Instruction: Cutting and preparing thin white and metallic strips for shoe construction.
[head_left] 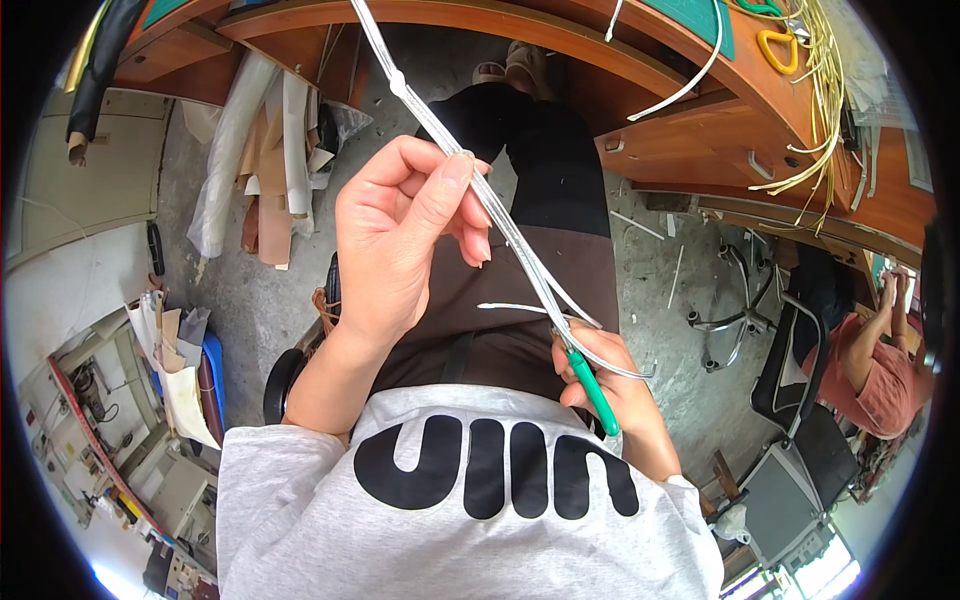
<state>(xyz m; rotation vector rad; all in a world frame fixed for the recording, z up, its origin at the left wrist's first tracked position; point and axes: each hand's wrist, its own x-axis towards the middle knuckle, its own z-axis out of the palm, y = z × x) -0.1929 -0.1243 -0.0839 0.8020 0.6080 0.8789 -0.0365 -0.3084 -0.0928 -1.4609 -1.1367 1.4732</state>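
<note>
While the wooden desk (700,120) curves across the top of the head view with yellow cords (825,90) heaped on it, rolls of pale fabric (265,160) lean at the left and another person (875,365) sits at the right. Nothing blocks the clear plastic strands (500,215), which run from the desk edge down over the lap. The left hand (400,235) pinches them between thumb and fingers; the right hand (605,375) is closed around a green-handled tool (592,388) meeting their lower end.
</note>
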